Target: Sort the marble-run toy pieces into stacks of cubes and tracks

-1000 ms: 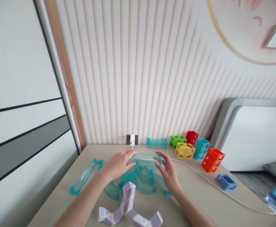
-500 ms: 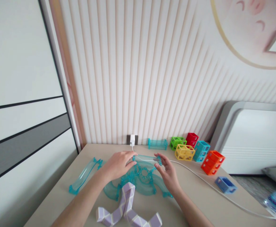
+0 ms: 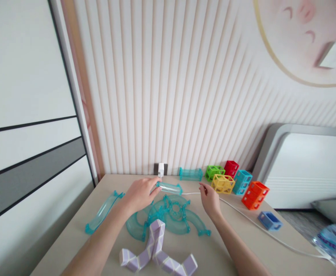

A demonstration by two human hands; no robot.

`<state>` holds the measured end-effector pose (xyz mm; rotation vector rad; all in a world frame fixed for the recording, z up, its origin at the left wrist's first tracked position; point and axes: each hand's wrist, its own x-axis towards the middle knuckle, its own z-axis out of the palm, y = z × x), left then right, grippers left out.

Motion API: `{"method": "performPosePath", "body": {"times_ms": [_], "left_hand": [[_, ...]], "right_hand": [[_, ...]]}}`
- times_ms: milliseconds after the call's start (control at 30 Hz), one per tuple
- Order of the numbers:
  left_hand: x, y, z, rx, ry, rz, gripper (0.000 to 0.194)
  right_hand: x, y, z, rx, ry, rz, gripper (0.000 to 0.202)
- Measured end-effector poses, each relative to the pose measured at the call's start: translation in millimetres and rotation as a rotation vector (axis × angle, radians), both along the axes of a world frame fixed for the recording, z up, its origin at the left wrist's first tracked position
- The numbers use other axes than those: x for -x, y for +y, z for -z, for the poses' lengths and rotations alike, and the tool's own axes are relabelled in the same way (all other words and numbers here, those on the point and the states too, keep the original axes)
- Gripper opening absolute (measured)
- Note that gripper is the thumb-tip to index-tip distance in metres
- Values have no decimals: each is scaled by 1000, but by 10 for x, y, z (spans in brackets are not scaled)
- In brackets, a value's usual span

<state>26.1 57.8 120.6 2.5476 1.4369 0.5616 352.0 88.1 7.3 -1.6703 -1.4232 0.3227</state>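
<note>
A straight translucent teal track piece (image 3: 170,188) is pinched at its left end between the thumb and fingers of my left hand (image 3: 143,193). My right hand (image 3: 210,199) is apart from it, to the right, with fingers curled in and nothing visible between them. The white cable (image 3: 191,193) runs behind that hand. In front of the held piece lies a cluster of curved teal track pieces (image 3: 182,226) with ring-shaped parts. A purple-and-white snake puzzle (image 3: 156,237) sits nearest to me, bent into a branching shape.
Another teal track (image 3: 103,212) lies at left; a teal piece (image 3: 191,174) rests by the wall. Green (image 3: 214,172), yellow (image 3: 223,184), red (image 3: 231,168), light blue (image 3: 242,182), orange (image 3: 255,195) and blue (image 3: 270,221) frame blocks stand at right. A white charger (image 3: 161,169) is plugged in.
My right hand has let go of the track piece's right end and moved right, its fingers curling in. My left hand still holds the piece, which has shifted slightly left and back.
</note>
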Motion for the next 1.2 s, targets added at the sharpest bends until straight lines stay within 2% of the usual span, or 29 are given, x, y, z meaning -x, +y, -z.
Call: {"method": "performPosePath", "body": {"times_ms": [133,333,467,933,1200], "left_hand": [[48,7,-25,-15,-40,-33,27],[88,1,-33,-31,-106,-11,29],[116,17,-60,-42,-101,-16,28],[144,47,-62,-45,-80,-48,28],[151,36,-80,-50,-68,-68,30]], "right_hand": [[-145,309,14,194,-84,94,27],[-168,570,3,457,-144,219,35],[-144,680,-45,559,-172,246,36],[-121,803,-64,659,-225,262,35],[-83,817,-54,654,-217,303,35]]}}
